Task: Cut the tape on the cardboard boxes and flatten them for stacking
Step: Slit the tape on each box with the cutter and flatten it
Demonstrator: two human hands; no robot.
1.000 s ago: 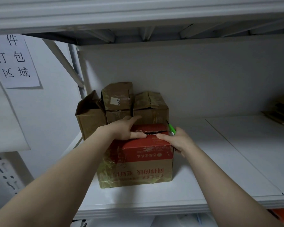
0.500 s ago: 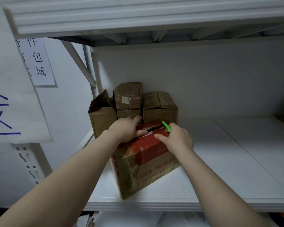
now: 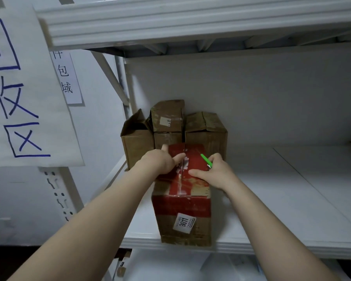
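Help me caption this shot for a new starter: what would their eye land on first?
First the red-topped box at the front edge of the shelf, with the left hand resting on its lid and the right hand holding a green cutter beside the centre seam. Next come three brown boxes huddled behind it, and the big paper sign with blue handwriting at far left.

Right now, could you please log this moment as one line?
left hand: presses red box | right hand: holds cutter, thumb on red box | red box: at shelf edge
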